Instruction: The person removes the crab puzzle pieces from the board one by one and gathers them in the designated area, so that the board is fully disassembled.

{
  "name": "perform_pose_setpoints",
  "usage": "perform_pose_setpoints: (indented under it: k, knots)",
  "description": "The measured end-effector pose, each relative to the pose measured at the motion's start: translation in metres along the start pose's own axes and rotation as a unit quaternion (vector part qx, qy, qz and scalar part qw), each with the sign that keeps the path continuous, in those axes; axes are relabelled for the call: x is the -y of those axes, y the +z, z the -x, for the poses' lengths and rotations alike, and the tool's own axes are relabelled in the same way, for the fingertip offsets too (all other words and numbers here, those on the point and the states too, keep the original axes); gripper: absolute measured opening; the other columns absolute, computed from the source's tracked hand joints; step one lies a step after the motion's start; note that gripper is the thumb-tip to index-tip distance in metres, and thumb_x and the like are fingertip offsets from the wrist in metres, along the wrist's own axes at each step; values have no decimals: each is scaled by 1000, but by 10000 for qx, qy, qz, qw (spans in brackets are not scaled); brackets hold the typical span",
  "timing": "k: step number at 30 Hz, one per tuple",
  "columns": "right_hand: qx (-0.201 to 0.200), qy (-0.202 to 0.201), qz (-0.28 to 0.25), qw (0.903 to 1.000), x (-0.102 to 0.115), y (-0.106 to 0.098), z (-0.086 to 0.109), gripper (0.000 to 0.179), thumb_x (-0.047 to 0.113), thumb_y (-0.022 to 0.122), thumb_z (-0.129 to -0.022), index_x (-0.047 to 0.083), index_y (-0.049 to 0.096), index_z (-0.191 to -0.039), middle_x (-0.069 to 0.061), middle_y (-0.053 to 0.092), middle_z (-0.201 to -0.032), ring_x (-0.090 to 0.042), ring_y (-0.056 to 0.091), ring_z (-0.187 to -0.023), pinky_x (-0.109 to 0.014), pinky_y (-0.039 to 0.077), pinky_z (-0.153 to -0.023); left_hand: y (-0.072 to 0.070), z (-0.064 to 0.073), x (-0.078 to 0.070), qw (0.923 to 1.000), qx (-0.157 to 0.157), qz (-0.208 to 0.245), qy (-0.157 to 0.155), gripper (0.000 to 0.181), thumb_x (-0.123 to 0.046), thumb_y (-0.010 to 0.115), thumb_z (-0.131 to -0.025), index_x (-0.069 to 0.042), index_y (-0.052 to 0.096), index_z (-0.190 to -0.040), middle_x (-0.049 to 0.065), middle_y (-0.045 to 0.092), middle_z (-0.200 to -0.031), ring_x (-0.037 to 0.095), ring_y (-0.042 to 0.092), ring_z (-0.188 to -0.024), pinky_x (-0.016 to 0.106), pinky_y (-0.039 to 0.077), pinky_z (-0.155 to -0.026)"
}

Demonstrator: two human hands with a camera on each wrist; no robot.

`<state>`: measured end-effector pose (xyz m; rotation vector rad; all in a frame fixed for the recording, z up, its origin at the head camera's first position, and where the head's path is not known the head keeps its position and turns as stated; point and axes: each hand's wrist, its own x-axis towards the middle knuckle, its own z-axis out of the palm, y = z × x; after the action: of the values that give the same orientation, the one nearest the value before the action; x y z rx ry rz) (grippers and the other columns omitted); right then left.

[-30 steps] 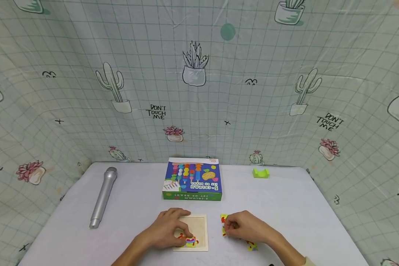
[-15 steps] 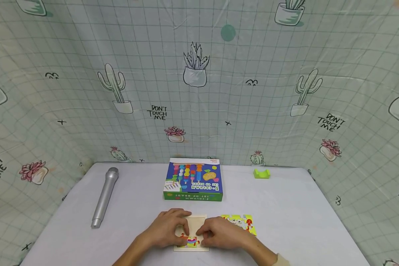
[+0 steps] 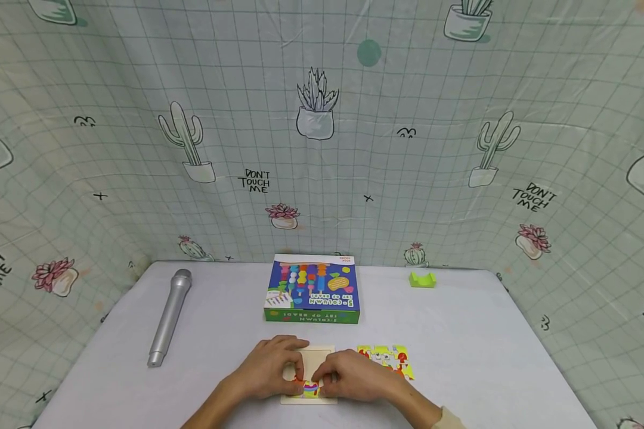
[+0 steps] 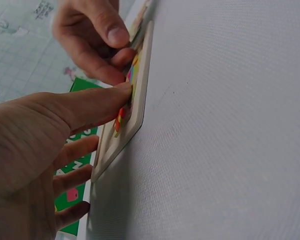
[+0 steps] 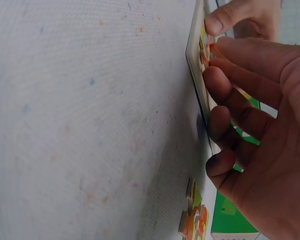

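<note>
A shallow wooden puzzle tray (image 3: 315, 357) lies in front of the person, with joined yellow jigsaw pieces (image 3: 311, 389) along its near side. The left hand (image 3: 271, 369) reaches over the tray's left side. In the left wrist view its straight thumb (image 4: 102, 102) presses on the pieces, while other fingertips rest by the tray's edge. From the right comes the right hand (image 3: 354, 376), pinching a jigsaw piece (image 5: 208, 49) between thumb and index finger against the others in the tray. Fingers hide most of that piece.
Several loose jigsaw pieces (image 3: 402, 357) lie right of the tray, partly behind the right hand. A blue and green bead-set box (image 3: 311, 292) stands behind it. A silver microphone (image 3: 169, 319) lies at the left, a lime-green block (image 3: 422, 280) at the back right.
The right hand has moved left from the loose pieces to the tray with a jigsaw piece, then slightly further left against the joined pieces. The left hand has stayed on the tray.
</note>
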<state>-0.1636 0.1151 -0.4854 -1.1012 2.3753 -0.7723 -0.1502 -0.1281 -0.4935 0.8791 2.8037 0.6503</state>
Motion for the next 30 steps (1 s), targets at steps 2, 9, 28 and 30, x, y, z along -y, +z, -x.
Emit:
perform_pose_setpoints:
  k: [2,9,28,30]
  knots:
    - [-42,39,-55,10000,1,0,-1,17,25,72,-91,19,77,-107,19,57,-81,5,52,-73,-18,45,-75,-1,0,0,10000,22,15,25,23,-46,84,-76,-38,63,-74,-5,59,-140,27,49,-132,60,39,-98]
    - [-162,280,-272,9991,5,2,-5,12,19,72,-89,19,75,-100,18,57,-80,4,52,-73,-18,45,-73,-7,0,2,9992,336,156,149,19,-40,80,-83,-38,64,-73,-1,55,-145,31,44,-137,64,36,-100]
    - [-481,469,-903,9936,7,9,-11,9,16,76,-88,22,70,-85,15,57,-73,2,50,-67,-18,43,-63,-12,2,1,9965,700,418,188,17,-31,82,-80,-35,66,-76,3,52,-149,37,40,-141,67,33,-104]
    - [-459,485,-976,9930,7,8,-11,9,16,76,-88,22,70,-86,15,58,-72,2,50,-66,-18,42,-62,-12,2,1,9965,698,422,170,17,-31,82,-80,-35,65,-76,3,52,-149,37,40,-141,67,33,-104]
